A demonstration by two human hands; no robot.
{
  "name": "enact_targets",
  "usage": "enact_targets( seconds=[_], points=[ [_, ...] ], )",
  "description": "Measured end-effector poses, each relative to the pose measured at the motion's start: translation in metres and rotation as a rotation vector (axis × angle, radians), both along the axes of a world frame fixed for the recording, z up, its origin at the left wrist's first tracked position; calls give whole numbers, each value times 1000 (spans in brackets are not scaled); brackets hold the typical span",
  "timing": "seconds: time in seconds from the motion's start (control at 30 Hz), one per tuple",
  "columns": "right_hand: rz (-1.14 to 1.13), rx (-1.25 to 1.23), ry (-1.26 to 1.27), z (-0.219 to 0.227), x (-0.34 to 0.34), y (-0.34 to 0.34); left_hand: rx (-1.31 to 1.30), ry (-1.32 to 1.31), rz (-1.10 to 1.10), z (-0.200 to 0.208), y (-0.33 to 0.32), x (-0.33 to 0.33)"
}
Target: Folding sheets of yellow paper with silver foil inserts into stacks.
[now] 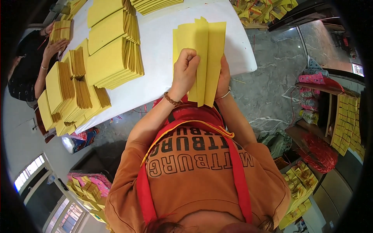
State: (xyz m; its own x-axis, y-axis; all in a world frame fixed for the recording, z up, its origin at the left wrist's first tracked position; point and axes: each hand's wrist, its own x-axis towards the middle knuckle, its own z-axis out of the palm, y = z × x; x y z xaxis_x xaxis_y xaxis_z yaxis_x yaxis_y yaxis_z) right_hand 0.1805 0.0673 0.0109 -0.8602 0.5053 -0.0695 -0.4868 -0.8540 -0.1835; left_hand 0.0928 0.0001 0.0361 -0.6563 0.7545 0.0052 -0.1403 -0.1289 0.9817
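Upright before my body, at the table's near edge, is a bundle of yellow paper sheets [213, 58], with lengthwise folds and uneven top edges. My left hand [186, 72] is closed in a curled grip on the front of the sheets, left of the middle fold. Along the right edge, my right hand [223, 77] grips the same sheets; most of its fingers are hidden behind the paper. To the left on the white table [159, 50] lie large stacks of folded yellow paper [107, 64], with smaller stacks [60, 87] beyond them.
At the far left, another person's hands [56, 46] hold a tied yellow paper bundle [60, 31]. More yellow paper [264, 11] is piled beyond the table's far right corner. Red stringy material [318, 153] hangs at the right, near shelves with yellow bundles [345, 124].
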Motion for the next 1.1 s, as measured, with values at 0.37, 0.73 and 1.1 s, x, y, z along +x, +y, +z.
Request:
enact_targets(
  seconds=[0.37, 0.73, 1.1],
  points=[
    [-8, -27, 22, 6, -1, -7, -66, 518, -49, 10, -3, -1],
    [-24, 9, -85, -1, 0, -8, -199, 481, -124, 14, -7, 9],
    [13, -16, -56, -2, 0, -9, -179, 443, -161, 17, -8, 7]
  ],
)
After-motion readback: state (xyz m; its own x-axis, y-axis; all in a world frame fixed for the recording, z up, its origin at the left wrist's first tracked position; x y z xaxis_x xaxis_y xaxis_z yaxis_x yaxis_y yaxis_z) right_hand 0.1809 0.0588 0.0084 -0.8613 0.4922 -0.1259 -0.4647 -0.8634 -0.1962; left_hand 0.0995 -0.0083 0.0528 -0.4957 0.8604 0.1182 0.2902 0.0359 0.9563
